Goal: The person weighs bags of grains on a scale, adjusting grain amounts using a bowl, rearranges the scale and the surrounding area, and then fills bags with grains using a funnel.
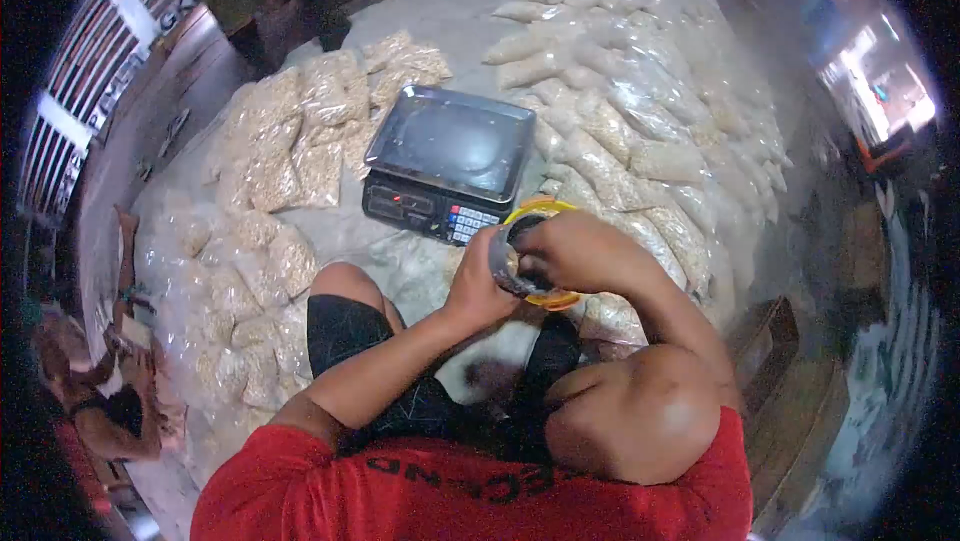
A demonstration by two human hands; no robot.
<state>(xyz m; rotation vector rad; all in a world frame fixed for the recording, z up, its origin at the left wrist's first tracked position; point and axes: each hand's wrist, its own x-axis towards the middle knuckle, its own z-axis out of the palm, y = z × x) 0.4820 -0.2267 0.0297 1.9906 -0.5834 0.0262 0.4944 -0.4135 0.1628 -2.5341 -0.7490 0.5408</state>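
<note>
My left hand is wrapped round the side of a grey, round, cup-like container, tilted with its dark inside toward my right hand. The fingers of my right hand curl into its opening; their tips are hidden, so what they pinch cannot be made out. Right behind the container shows a yellow round rim, partly covered by my hands. Just beyond my hands stands a black digital scale with a flat metal pan, a lit red display and a keypad.
Many clear bags of pale, grain-like pieces lie in rows to the right. More filled bags lie left of the scale and beside my knee. A person sits at the far left; another person's legs stand at the back.
</note>
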